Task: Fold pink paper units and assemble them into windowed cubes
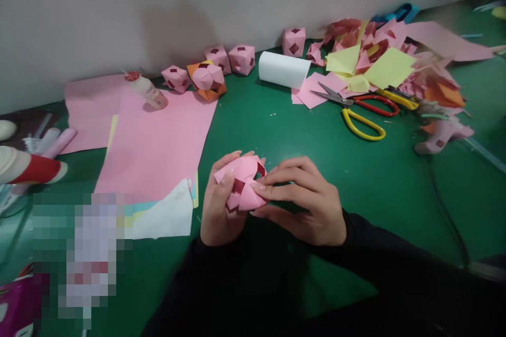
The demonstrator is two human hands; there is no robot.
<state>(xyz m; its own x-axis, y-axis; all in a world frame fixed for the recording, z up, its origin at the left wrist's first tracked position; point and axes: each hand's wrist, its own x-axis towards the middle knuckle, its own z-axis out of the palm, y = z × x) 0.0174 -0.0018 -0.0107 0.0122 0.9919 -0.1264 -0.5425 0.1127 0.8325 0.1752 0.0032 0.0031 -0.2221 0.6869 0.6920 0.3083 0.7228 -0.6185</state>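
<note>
A folded pink paper ball with dark gaps between its panels is held just above the green table, low in the middle of the head view. My left hand cups it from the left, thumb pressed on its front panel. From the right, my right hand pinches a panel near its lower right edge with thumb and fingers. The underside of the ball is hidden by the hands. Several similar finished-looking pink paper balls stand along the wall, one beside an orange and pink one.
Scissors with red and yellow handles lie open to the right, near paper scraps. A white roll rests by the wall. Pink sheets, a small bottle, a red-banded cup and a corded pink tool also lie about.
</note>
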